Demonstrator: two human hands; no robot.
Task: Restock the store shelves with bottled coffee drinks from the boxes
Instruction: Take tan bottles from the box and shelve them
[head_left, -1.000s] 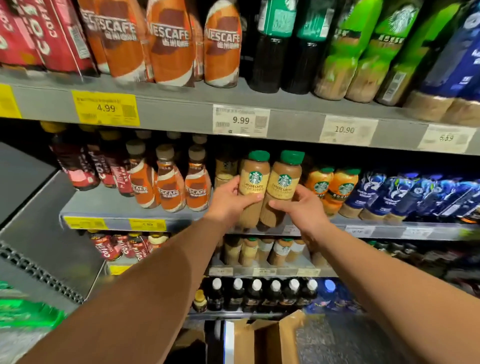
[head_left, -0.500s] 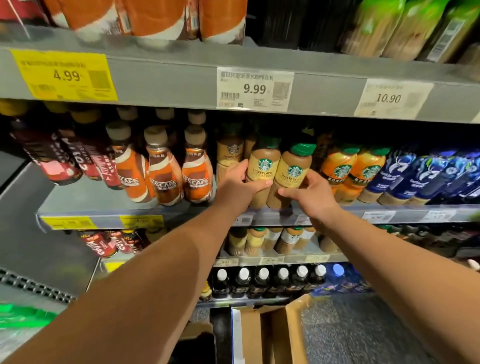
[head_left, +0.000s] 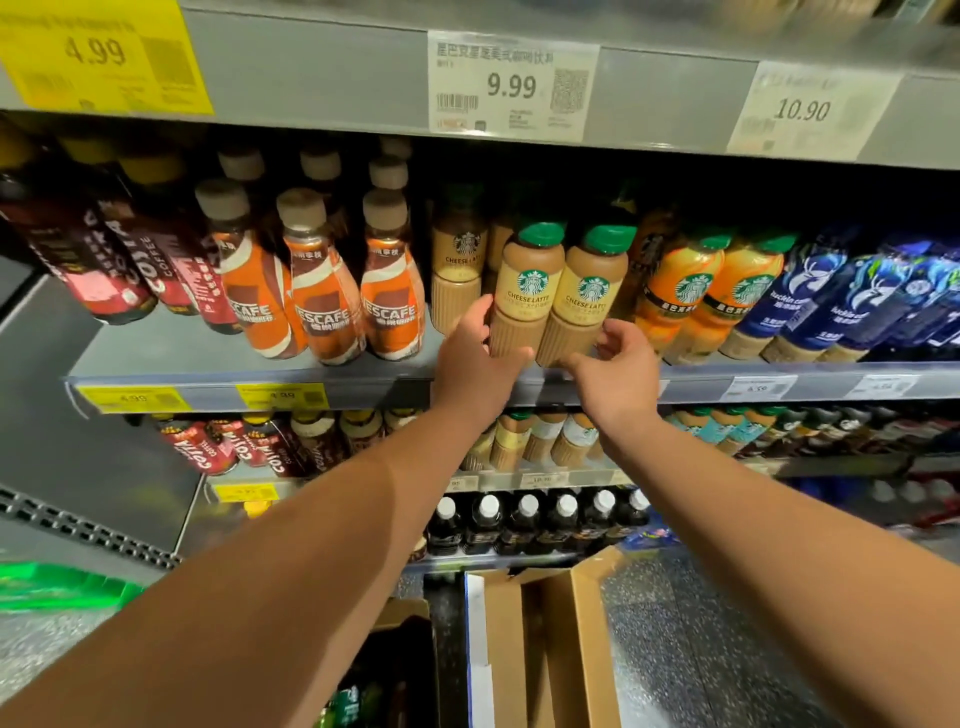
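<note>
Through the head camera, grey metal store shelving filled the view, with a speckled dark floor (head_left: 701, 649) below it. The upper shelf edge (head_left: 322, 73) carried a yellow 4.99 tag (head_left: 98, 57) and white tags reading 9.99 (head_left: 511, 85) and 10.90 (head_left: 802, 111).

On the middle shelf (head_left: 208, 358) stood rows of bottles: dark red Costa bottles (head_left: 130, 260) at the left, orange-and-brown Nescafe bottles (head_left: 322, 312) with tan caps, then orange Starbucks bottles (head_left: 675, 296) and blue bottles (head_left: 831, 306) to the right. Between the Nescafe and orange rows, the left Cheese Latte bottle (head_left: 530, 291) and the right Cheese Latte bottle (head_left: 589, 296) stood side by side, touching, at the front of the shelf, with another of the same kind (head_left: 460, 270) behind them.

The left hand (head_left: 475, 364) gripped the left bottle low down, fingers along its side and thumb across the front. The right hand (head_left: 618, 369) curled round the base of the right bottle, thumb in front.

Both bottles were beige and rounded, with ribbed lower halves, cream labels and smooth green caps.

On the floor sat an open cardboard box (head_left: 545, 649), only its plain brown inner walls in sight. Lower shelves held dark white-capped bottles (head_left: 524, 519).
</note>
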